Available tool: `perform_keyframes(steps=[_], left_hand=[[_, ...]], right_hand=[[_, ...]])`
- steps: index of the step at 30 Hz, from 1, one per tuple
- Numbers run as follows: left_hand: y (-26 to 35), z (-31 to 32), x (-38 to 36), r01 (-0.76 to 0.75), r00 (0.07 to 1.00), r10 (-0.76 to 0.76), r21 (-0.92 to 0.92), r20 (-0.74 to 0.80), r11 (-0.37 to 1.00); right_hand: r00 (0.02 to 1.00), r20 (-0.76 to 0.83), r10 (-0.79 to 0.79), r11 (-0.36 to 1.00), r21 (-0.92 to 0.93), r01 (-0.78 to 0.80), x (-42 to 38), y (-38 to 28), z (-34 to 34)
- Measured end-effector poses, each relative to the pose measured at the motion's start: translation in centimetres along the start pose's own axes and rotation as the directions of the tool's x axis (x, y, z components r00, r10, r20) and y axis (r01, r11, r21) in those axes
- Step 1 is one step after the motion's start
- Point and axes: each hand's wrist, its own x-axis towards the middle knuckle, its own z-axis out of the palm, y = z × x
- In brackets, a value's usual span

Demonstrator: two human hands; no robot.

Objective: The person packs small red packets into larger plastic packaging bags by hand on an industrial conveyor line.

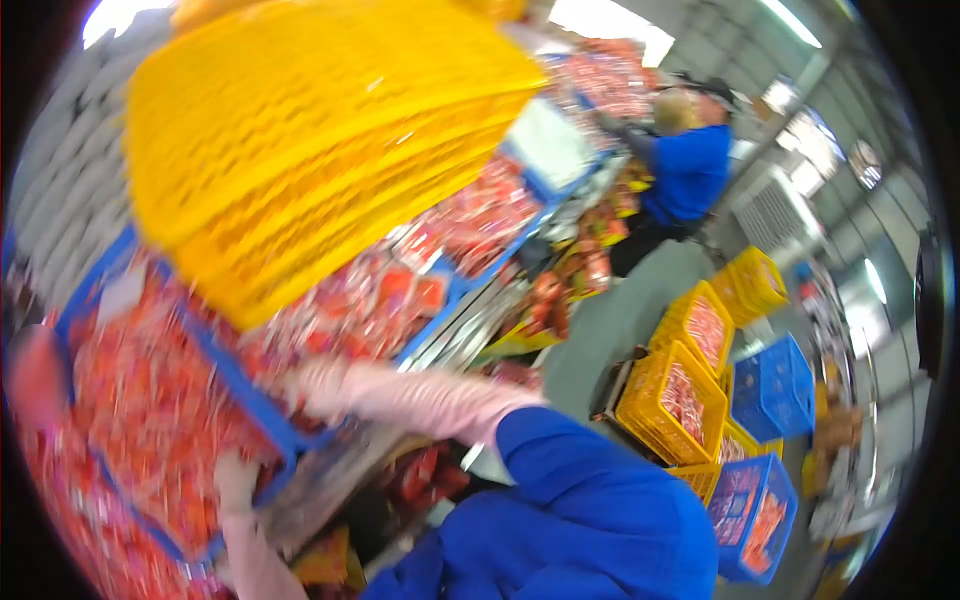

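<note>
Small red packets [140, 370] fill a blue-rimmed compartment [235, 380] at the left. My left hand [236, 482] reaches down among the packets near its lower right edge. Close to the blue divider and the neighbouring heap of packets [370, 300] is my right hand [315, 388], blurred by motion. Both arms have pink sleeve covers. The fingers of both hands are smeared or hidden in the packets, so what they hold, if anything, does not show.
Stacked yellow crates [330, 130] loom above the packets. A co-worker in blue [690, 170] stands farther along the line. Yellow crates [675, 400] and blue crates [775, 390] are at the right. A blurred reddish shape [38, 380] appears at the far left.
</note>
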Motion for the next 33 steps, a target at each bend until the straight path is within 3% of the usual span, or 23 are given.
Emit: perform_keyframes(steps=[1,2,3,4,5,6,7,8,10,11,12,14,16,18,20,22,23,24,25,26,29,30,33], left_hand=[[1.0,-1.0,0.0,0.271,0.909,-0.334,0.255,0.251,0.928],[2.3,-2.9,0.1,0.287,0.868,-0.356,0.236,0.347,0.929],[2.4,-4.2,0.0,0.265,0.856,-0.323,0.194,0.404,0.944],[2.8,-6.0,-0.3,0.162,0.901,-0.225,0.194,0.370,0.968],[3.5,-7.3,0.0,0.162,0.913,-0.224,0.200,0.342,0.966],[4.3,-8.6,0.0,0.312,0.862,-0.392,0.272,0.322,0.910],[4.1,-8.7,-0.4,0.325,0.926,-0.360,0.246,0.116,0.913],[4.3,-8.8,-1.4,0.314,0.949,-0.300,0.226,-0.095,0.922],[6.1,-10.1,-2.5,0.194,0.904,-0.277,-0.268,-0.324,0.944],[7.5,-11.5,-3.1,0.370,0.884,-0.468,-0.632,0.013,0.681],[11.5,-14.3,-3.4,0.437,0.860,-0.481,-0.735,0.173,0.518],[14.9,-13.2,-5.3,0.280,0.879,-0.464,-0.908,0.112,0.311],[18.1,-11.7,-6.9,0.186,0.878,-0.472,-0.968,0.086,0.171],[19.7,-10.9,-8.2,0.190,0.843,-0.534,-0.964,0.065,0.184],[20.5,-8.7,-10.3,0.124,0.821,-0.571,-0.979,0.009,0.163],[20.3,-10.9,-13.0,0.346,0.848,-0.494,-0.906,0.191,0.242],[20.8,-13.2,-13.7,0.375,0.850,-0.480,-0.888,0.215,0.266],[21.0,-14.6,-14.7,0.399,0.852,-0.469,-0.869,0.233,0.292],[20.3,-13.4,-17.0,0.279,0.926,-0.367,-0.821,0.091,0.499],[20.6,-14.6,-18.4,0.107,0.994,-0.092,-0.523,0.054,0.846],[25.5,-12.5,-21.4,0.168,0.967,-0.084,-0.356,0.242,0.919],[26.5,-11.5,-21.8,0.250,0.911,-0.164,-0.189,0.378,0.950],[23.9,-6.6,-23.1,0.205,0.943,-0.212,0.055,0.257,0.977]], right_hand=[[0.988,0.038,-0.149,0.989,0.004,0.149,-0.3,-1.7,-2.4],[0.804,0.400,0.439,0.805,0.222,-0.550,-1.0,-11.3,-11.3],[0.694,0.579,0.428,0.755,0.193,-0.627,0.3,-7.3,-10.9],[0.899,-0.007,0.437,0.897,0.073,-0.435,0.6,-4.4,-7.0],[0.942,-0.106,0.320,0.947,0.056,-0.315,1.1,-0.6,-5.4],[0.866,0.051,0.498,0.782,-0.459,-0.422,1.8,-2.6,-7.4],[0.851,-0.003,0.525,0.683,-0.595,-0.424,2.2,-0.3,-7.1],[0.901,0.008,0.433,0.803,-0.457,-0.382,1.1,-4.8,-9.7],[0.876,-0.418,0.240,0.909,-0.220,-0.354,-0.7,-4.1,-8.5],[0.853,-0.410,0.323,0.946,0.147,-0.288,-1.1,-5.4,-7.2],[0.834,-0.360,0.418,0.840,0.504,-0.204,-2.0,-7.0,-6.6],[0.801,-0.123,0.586,0.696,0.582,-0.420,-3.3,-14.7,-5.2],[0.932,0.017,0.362,0.662,0.699,-0.270,-4.5,-14.7,0.3],[0.974,0.023,0.225,0.638,0.752,-0.165,-6.5,-19.5,1.9],[0.940,-0.066,0.334,0.860,0.430,-0.275,-8.1,-20.2,3.7],[0.955,0.100,0.279,0.724,0.631,-0.277,-9.3,-16.9,2.9],[0.969,-0.007,0.248,0.617,0.772,-0.153,-10.2,-19.1,0.5],[0.955,-0.040,0.295,0.688,0.702,-0.183,-11.3,-18.0,-0.7],[0.952,0.035,0.303,0.651,0.723,-0.234,-12.4,-18.5,-2.3],[0.947,0.109,0.304,0.613,0.738,-0.281,-13.4,-19.6,-3.4],[0.899,0.359,0.251,0.908,0.235,-0.347,-14.8,-21.3,-0.8],[0.926,0.362,0.106,0.994,-0.038,-0.099,-14.7,-20.3,1.8],[0.905,0.412,0.108,0.865,-0.488,0.119,-11.8,-21.5,7.9]])
